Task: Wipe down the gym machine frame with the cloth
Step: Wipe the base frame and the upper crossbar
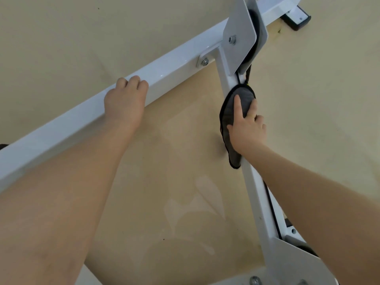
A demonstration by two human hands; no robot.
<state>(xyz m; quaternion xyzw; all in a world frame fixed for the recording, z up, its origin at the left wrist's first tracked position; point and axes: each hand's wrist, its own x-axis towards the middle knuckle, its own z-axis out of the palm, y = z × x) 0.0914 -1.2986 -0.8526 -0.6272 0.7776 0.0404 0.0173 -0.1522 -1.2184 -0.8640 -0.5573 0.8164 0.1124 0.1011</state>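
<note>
The white gym machine frame (164, 68) has a long bar running from lower left to upper right and a second bar (255, 192) crossing it downward to the lower right. My left hand (125, 99) grips the long bar, fingers curled over its top edge. My right hand (246, 128) presses a dark grey cloth (230, 118) with a black hem against the second bar, index finger stretched out on the cloth and thumb round its left side. The cloth wraps over the bar and hides that stretch of it.
A white bracket plate (240, 36) with a bolt and a black pulley sits at the joint of the bars. A black cable (273, 210) runs along the second bar. Another plate (294, 262) lies at lower right. The beige floor (82, 38) spreads below; a frame foot (298, 19) at top right.
</note>
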